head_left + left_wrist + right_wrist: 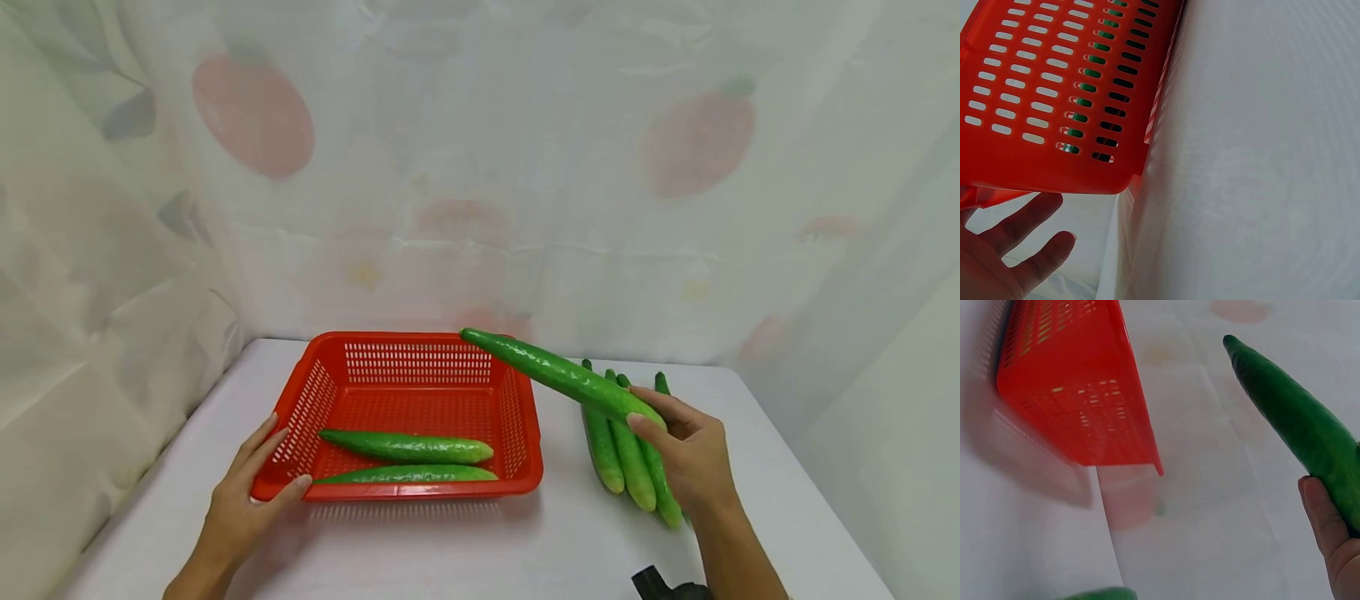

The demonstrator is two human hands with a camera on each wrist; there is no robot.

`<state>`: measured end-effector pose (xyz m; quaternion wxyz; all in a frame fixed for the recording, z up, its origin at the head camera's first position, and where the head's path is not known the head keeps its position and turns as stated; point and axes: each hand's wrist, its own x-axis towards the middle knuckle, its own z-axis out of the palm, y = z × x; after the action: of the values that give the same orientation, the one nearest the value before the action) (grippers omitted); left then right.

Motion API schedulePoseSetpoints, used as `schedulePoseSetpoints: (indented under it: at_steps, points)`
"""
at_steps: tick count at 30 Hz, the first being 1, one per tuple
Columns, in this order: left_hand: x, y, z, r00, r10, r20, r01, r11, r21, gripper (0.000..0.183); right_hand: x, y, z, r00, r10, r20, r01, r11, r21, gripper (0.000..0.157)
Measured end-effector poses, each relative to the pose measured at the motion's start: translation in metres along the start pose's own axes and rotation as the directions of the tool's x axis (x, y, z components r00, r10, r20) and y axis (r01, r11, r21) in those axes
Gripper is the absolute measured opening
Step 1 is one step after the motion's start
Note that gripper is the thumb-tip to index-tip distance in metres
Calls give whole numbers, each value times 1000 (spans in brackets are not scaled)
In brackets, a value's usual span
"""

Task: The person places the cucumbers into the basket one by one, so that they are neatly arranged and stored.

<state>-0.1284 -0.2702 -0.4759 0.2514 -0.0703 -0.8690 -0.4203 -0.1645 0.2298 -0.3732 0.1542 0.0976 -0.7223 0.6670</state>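
My right hand (693, 454) grips a cucumber (558, 373) near its paler end, thumb on the near side. The cucumber is raised and tilted, its dark tip over the right rim of a red plastic basket (401, 491). In the right wrist view the held cucumber (1300, 419) points up and left, apart from the basket (1072, 375). Two cucumbers lie inside, one farther back (408, 447) and one along the front wall (408, 474). At the basket's front left corner rests my left hand (243, 500), fingers spread, thumb at the front rim.
Right of the basket several more cucumbers (632, 467) lie side by side on the white table (420, 558), partly behind my right hand. A black object (663, 586) shows at the bottom edge. A pale printed curtain (480, 167) hangs behind the table.
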Motion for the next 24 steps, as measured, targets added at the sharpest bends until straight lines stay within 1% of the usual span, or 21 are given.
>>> schedulePoseSetpoints:
  at_steps: [9,12,15,20,24]
  points:
    - [-1,1,-1,1000,-1,1,1,1000,-5,68,11,1,29,995,-8,100,10,1000,-15,34]
    - [-1,2,-1,1000,-11,2,11,1000,2,68,13,3,39,991,2,134,2,1000,-24,35]
    - [0,3,-1,1000,-16,4,16,1000,5,69,15,5,48,985,14,171,-12,1000,-12,35]
    - [0,4,0,999,-32,9,32,1000,2,69,20,11,64,970,13,243,-12,1000,-7,34]
    - [0,4,0,999,-41,9,41,999,3,69,25,16,76,961,34,275,-30,999,-17,34]
